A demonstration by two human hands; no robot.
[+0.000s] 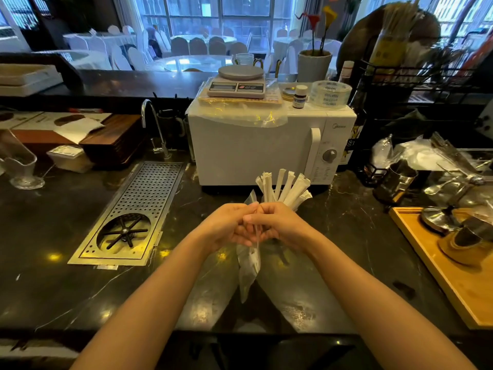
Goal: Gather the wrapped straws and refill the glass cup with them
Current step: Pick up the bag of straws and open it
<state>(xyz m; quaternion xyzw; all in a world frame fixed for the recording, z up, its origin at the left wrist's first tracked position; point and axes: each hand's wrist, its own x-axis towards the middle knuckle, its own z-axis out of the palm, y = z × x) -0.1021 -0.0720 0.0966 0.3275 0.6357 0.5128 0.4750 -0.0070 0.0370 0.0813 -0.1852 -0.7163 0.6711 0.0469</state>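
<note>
A fan of white paper-wrapped straws [283, 187] sticks up just behind my right hand [284, 222], in front of the microwave. Their lower ends are hidden by my fingers. I cannot tell whether they stand in the glass cup or rest in my hand. A dark glassy shape below my right hand may be the glass cup [280, 253]. My left hand [226, 226] meets the right one at the middle of the counter. Both hands pinch the top of a clear, limp plastic bag [249, 265] that hangs down towards the counter.
A white microwave [253, 150] with a scale on top stands right behind the straws. A perforated metal drip tray [149, 193] with a rinser lies to the left. A wooden tray [437, 265] with metal pots sits to the right. Spoons and plastic wrap clutter the far right.
</note>
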